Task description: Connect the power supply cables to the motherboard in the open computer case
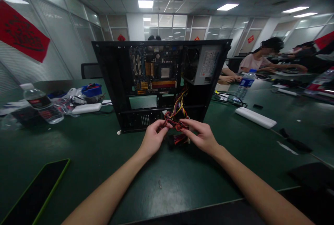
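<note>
An open black computer case (109, 78) lies on the green table (167, 179) in front of me, showing its motherboard (153, 70) and a grey power supply (202, 65) with a fan. A bundle of red, yellow and black power cables (177, 113) hangs from the supply to the case's near edge. My left hand (152, 138) pinches the left end of the bundle. My right hand (200, 136) grips its right end, fingers curled. A dark connector with red wires (177, 139) lies between my hands on the table.
A phone with a green rim (36, 192) lies at the near left. A water bottle (41, 103), a white block (87, 108) and blue items (91, 90) sit at the left. Another bottle (244, 85) and a white bar (255, 117) lie right. A seated person (261, 61) works behind.
</note>
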The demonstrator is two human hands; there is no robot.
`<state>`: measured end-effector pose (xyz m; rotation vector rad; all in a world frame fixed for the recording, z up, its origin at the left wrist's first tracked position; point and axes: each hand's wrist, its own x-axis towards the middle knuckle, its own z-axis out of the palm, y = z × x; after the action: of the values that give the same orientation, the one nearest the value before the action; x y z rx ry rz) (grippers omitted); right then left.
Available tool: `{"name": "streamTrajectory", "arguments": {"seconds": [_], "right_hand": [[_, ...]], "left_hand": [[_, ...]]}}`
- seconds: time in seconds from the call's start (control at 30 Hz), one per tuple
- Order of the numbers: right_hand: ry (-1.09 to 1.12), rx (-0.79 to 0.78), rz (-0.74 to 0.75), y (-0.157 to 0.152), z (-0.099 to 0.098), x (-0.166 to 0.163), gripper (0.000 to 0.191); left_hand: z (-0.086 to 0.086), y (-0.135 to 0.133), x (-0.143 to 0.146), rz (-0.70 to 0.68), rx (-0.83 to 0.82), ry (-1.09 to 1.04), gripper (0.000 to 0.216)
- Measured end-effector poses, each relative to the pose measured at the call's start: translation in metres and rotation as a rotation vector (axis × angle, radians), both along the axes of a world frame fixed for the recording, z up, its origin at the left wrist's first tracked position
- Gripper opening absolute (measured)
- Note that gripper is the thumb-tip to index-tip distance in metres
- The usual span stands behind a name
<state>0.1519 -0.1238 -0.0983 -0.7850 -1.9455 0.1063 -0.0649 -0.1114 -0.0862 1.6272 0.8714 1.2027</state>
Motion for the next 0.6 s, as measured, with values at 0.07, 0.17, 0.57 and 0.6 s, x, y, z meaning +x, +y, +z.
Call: {"name": "streamTrajectory", "arguments": {"seconds": [0.07,0.17,0.57,0.6], "right_hand": [[0.147,-0.126,-0.029,0.0,0.003,0.002,0.027],[0.432,-0.385,0.019,0.001,0.006,0.001,0.027],[0.396,-0.517,0.137,-0.003,-0.005,-0.02,0.031],[0.307,-0.405,0.099,-0.004,-0.006,-0.019,0.028]], "left_hand": [[0.0,-0.001,0.0,0.009,0.042,0.025,0.015],[-0.002,0.001,-0.002,0.041,0.167,0.118,0.015],[-0.003,-0.004,0.011,0.125,0.179,0.235,0.02],[-0.004,-0.004,0.012,0.117,0.158,0.208,0.018]]}}
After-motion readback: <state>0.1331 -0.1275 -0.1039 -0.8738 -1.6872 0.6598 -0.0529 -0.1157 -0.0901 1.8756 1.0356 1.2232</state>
